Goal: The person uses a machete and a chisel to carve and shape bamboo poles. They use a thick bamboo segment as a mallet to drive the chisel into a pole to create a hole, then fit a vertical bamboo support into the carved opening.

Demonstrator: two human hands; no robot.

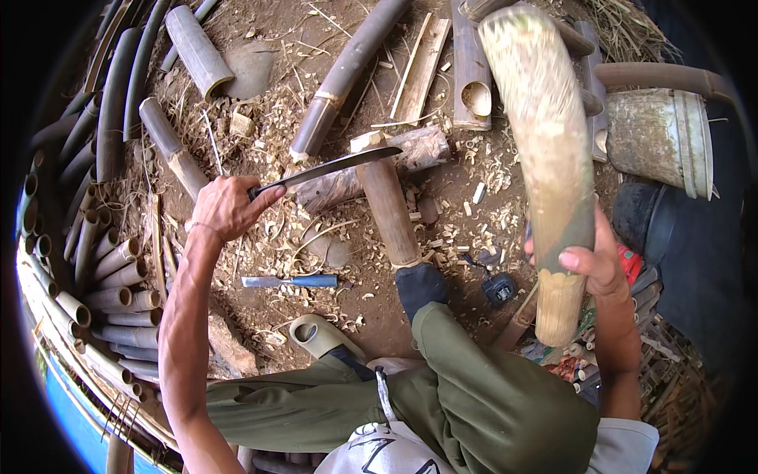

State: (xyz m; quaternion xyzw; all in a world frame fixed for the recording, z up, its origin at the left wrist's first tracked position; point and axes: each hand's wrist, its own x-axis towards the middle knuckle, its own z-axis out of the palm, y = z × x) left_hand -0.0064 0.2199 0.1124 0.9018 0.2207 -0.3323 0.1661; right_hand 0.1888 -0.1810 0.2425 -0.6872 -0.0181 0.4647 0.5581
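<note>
My left hand [229, 207] is closed round the handle of a long dark-bladed knife [339, 166]. Its blade crosses over the upper end of a bamboo piece [388, 207], which leans on a short log [422, 150] and reaches down to my dark-socked foot [420, 288]. Whether blade and bamboo touch, I cannot tell. On the right, my right hand [596, 257] grips a thick wooden club [545, 134] near its narrower, stepped lower end. The club stands raised, its broad pale, rough end at the top.
A blue-handled chisel [312, 281] and a black tape measure [499, 290] lie on the shavings-strewn dirt floor. Stacked bamboo tubes [118, 296] line the left; more bamboo lengths [347, 75] lie at the far side. A dirty bucket [651, 138] rests at the right.
</note>
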